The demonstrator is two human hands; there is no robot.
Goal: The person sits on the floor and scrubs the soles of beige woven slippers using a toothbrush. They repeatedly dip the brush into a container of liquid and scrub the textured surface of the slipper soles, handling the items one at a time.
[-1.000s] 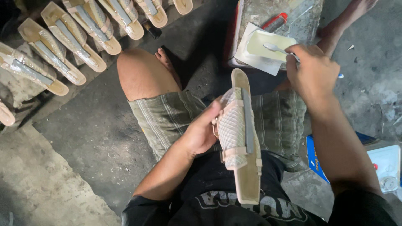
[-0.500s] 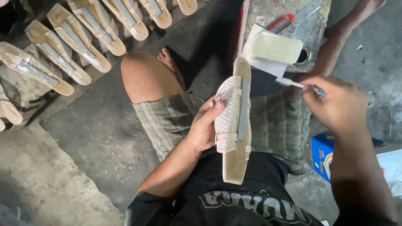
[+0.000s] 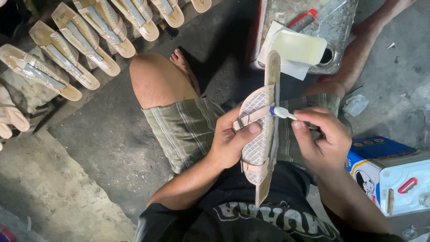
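My left hand (image 3: 233, 141) grips a beige sandal (image 3: 264, 148) upright over my lap, sole edge toward me, thumb pressed on its woven pink-and-white upper. My right hand (image 3: 320, 139) holds a small brush (image 3: 282, 113) with a white handle. Its blue-tipped head touches the sandal where the strap meets the sole edge. A pale yellow card (image 3: 298, 47) lies on white paper on a metal tin (image 3: 309, 27) beyond the sandal's toe.
A row of several similar sandals (image 3: 85, 40) lies on the concrete floor at top left. A red-handled tool (image 3: 304, 19) rests on the metal tin. A blue and white can (image 3: 389, 175) stands at my right. My bare knee (image 3: 156, 80) and foot point forward.
My right hand came away from the card on the tin and brought the brush down to the sandal. My left hand turned the sandal slightly and raised it.
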